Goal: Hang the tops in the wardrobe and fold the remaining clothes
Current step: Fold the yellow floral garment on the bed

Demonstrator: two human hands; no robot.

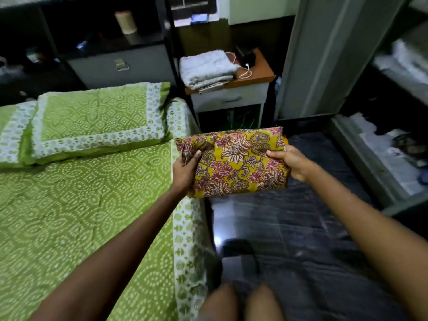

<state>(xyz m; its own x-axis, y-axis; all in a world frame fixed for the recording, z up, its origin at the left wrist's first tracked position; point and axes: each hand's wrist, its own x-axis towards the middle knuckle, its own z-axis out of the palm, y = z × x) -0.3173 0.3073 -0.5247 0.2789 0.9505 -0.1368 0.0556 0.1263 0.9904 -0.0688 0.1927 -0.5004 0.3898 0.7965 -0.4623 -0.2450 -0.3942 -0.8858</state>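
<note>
Head view: folded floral cloth (234, 163) gripped at both ends, left hand (185, 170) and right hand (291, 163), held in the air just off the right edge of the bed (92, 205). Folding apparently done; stowing left. No other loose clothes visible.

Just one head cam, wide-angle, looking forward and down, close over both forearms, bed (81, 205) on the left, floor (301, 228) on the right.

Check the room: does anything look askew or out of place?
Nothing serious. Both hands, left and right, hold the folded floral cloth neatly. A white cable trails loosely off the towels on the nightstand.
</note>
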